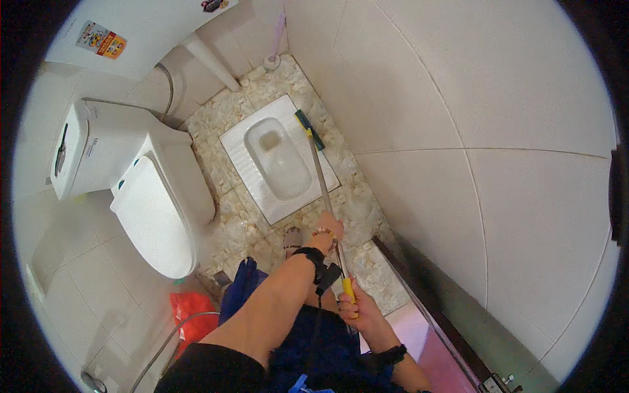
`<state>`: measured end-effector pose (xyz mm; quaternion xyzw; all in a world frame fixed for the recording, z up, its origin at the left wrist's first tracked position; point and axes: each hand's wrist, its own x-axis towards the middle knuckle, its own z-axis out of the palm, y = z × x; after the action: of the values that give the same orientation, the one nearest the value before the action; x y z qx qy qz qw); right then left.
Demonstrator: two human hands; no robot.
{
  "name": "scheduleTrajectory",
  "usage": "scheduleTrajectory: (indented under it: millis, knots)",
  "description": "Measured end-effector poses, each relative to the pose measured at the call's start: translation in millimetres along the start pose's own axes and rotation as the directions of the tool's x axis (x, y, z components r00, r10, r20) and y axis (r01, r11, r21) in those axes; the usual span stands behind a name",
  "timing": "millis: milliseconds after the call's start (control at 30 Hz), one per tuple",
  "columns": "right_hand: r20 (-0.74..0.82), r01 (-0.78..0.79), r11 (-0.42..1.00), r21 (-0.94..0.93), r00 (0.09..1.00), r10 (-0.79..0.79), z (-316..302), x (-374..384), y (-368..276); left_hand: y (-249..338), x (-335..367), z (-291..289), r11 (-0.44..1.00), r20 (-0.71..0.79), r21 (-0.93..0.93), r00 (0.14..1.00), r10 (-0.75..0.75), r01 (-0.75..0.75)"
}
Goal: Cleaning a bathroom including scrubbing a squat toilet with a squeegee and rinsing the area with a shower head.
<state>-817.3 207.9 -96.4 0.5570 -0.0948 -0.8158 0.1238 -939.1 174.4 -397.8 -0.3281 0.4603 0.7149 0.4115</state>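
A long-handled floor brush (321, 173) with a pale metal pole slants up from my hands. Its narrow dark green head (309, 130) rests along the right edge of the white squat toilet (236, 141), close to the wall. My left hand (329, 226) is wrapped round the middle of the pole. Lower down, my right hand (357, 304) closes around the yellow grip (349, 288) at the pole's near end. Both wrists wear black straps. The bristles are too small to make out.
A white sit-down toilet (157, 216) with its lid down stands at left. A purple-handled brush (278, 39) leans in the far corner by a white pipe (213, 62). A red bag (190, 314) and shower hose (154, 357) lie lower left. A dark-framed panel (432, 314) borders the right.
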Motion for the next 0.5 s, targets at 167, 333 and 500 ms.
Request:
scheduleTrajectory:
  millis: [167, 333, 500]
  knots:
    - [0.015, 0.103, 0.994, -0.025, 0.995, -0.102, -63.8, -45.4, 12.7, -75.2, -85.4, 18.1, -0.296, 0.436, 0.879, 0.882, 0.18, -0.374]
    - [-0.157, 0.114, 0.993, 0.029, 0.982, -0.108, -72.9, -73.5, 21.0, -60.2, -143.5, 65.2, -0.26, 0.152, 0.927, 0.905, -0.398, -0.27]
    - [-0.092, 0.041, 0.989, -0.139, 0.994, -0.055, 48.1, 21.1, 13.9, 32.8, -8.5, -2.1, -0.106, 0.171, 0.984, 0.947, 0.273, -0.147]
